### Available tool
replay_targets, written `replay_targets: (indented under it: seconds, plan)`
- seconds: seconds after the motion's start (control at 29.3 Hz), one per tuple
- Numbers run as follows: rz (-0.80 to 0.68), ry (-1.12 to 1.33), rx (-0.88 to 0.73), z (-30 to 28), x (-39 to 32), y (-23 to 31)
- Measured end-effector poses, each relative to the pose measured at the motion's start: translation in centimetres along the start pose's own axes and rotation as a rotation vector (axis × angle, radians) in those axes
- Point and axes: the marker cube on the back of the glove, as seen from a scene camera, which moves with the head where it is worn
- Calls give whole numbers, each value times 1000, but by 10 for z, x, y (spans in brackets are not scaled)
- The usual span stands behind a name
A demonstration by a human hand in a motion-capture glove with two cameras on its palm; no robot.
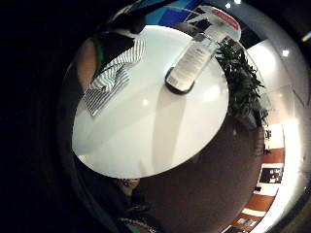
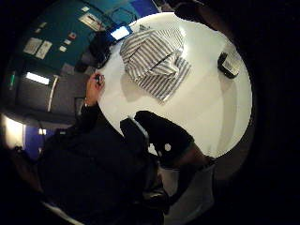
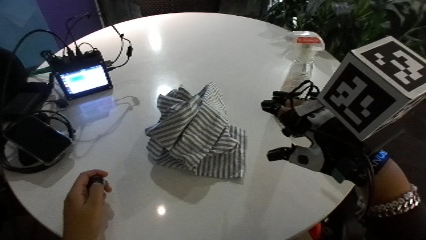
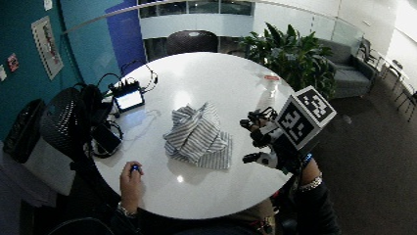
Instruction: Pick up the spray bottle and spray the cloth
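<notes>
**Reaching for the spray bottle at the far right of the worktop**

We judge the step in hand to be the approach: the spray bottle (image 3: 303, 59) stands upright near the far right edge of the white round worktop (image 3: 200, 45), untouched, with leafy plants (image 3: 346, 20) just beyond it. Our gloved right hand (image 3: 303, 131) hovers above the right side of the worktop, between us and the bottle, and holds nothing; we cannot tell how its fingers are set, since the rig on it hides them. The striped cloth (image 3: 196, 132) lies crumpled in the middle of the worktop, to the left of the hand and apart from the bottle.

To do this well, we should carry the hand away from us toward the bottle and come at its body from the near side, below the red-and-white trigger head, so a finger can reach the trigger. It looks tall and narrow, so a sideways knock could tip it off the edge. Once lifted, we turn the nozzle left toward the cloth. The bare hand (image 3: 86, 202) rests at the near left edge, and a small screen (image 3: 83, 80) with cables sits far left, well away from the spray line
</notes>
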Motion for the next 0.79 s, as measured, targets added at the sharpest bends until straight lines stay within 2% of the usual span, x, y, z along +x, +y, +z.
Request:
replay_targets:
  seconds: [0.44,0.79]
  plan:
    - [34,-7,54,6,6,-9]
    - [252,3,185,11,40,-35]
